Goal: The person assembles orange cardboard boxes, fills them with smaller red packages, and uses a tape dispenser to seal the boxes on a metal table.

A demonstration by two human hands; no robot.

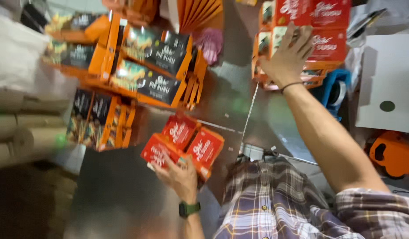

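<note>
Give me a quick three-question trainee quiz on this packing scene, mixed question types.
1. True or false: the left hand grips red boxes.
2. The right hand rests on: A) a paper roll, B) a stack of red boxes, C) the tape dispenser.
3. Fill in: the wristband on the left wrist is ____.

Key
1. True: its fingers close on the near edge of the red boxes.
2. B: the hand lies flat on the stack; the blue tape dispenser sits beside it, untouched.
3. Green.
</note>
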